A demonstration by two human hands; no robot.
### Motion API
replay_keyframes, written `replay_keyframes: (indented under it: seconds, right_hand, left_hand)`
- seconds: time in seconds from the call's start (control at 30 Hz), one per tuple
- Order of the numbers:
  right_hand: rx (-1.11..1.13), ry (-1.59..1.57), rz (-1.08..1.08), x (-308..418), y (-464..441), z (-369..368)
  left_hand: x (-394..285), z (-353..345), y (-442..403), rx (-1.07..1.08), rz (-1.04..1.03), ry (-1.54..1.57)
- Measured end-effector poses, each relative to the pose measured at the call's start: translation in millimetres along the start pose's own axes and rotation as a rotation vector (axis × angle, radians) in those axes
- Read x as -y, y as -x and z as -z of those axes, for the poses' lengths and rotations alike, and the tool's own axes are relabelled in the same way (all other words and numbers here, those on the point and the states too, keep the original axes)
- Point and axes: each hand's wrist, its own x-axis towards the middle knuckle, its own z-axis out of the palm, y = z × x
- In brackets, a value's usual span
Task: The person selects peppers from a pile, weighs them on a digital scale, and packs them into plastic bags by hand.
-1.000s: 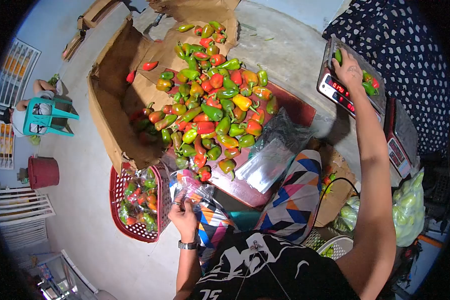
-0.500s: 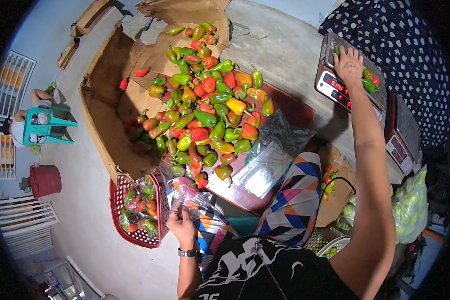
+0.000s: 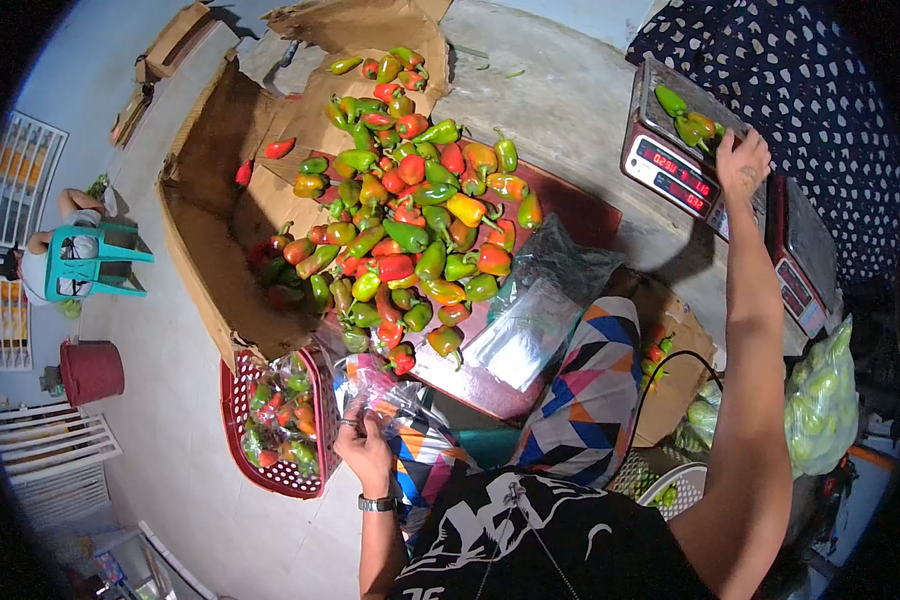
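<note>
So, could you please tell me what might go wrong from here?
The right hand is right at the scale, close to the peppers on it, so any pressure on the tray could skew the reading.

The red pepper at the near edge of the pile might roll off the board if bumped.

The clear bag at the left hand looks thin and could slip or tear.

Glossy green and mottled peppers (image 3: 694, 130) lie together on the lit scale (image 3: 710, 101), far right. Clear plastic bag (image 3: 378, 380): crumpled, near left.
</note>
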Motion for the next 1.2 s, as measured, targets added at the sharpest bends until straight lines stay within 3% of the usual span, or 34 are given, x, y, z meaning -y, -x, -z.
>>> replay_keyframes:
  seconds: [0.07, 0.17, 0.4, 0.5, 0.63, 0.77, 0.87, 0.93, 1.03, 1.2]
  right_hand:
    - [0.16, 0.056, 0.022, -18.9, 12.8, 12.9]
    - [0.219, 0.014, 0.104, -37.1, 27.2, 11.4]
    - [0.179, 0.066, 0.211, -37.2, 30.4, 28.7]
    - [0.125, -0.09, 0.17, -44.4, 29.4, 47.8]
    - [-0.114, -0.249, -0.083, -89.0, 30.9, 27.3]
    - [-0.166, -0.384, -0.802, -125.4, 17.0, 2.8]
    - [-0.079, -0.994, -1.027, -164.6, 6.4, -25.4]
    - [-0.036, -1.423, -1.131, -156.5, 5.9, -16.1]
    - [0.116, -1.591, -1.147, -148.2, 5.1, -9.4]
    - [0.215, -1.483, -1.113, -123.3, -0.8, -21.0]
  left_hand:
    - [-11.5, 0.3, -0.5, 0.019, -0.009, -0.103]
    - [-7.8, 2.6, 0.9, 0.022, 0.023, -0.099]
    - [-3.4, 2.1, 0.1, 0.01, 0.002, -0.075]
    - [-2.1, 3.7, -0.2, 0.009, -0.027, -0.125]
    - [-3.7, 7.0, 0.1, 0.021, 0.0, -0.179]
    - [5.1, 5.3, -1.6, 0.0, -0.06, -0.125]
    - [1.2, 4.3, -1.1, -0.005, -0.075, -0.112]
    - [-4.6, 4.2, 0.0, 0.002, -0.071, -0.135]
    - [-4.5, 3.5, -0.3, 0.01, -0.062, -0.144]
    - [-0.5, 3.3, -0.6, -0.003, -0.062, -0.156]
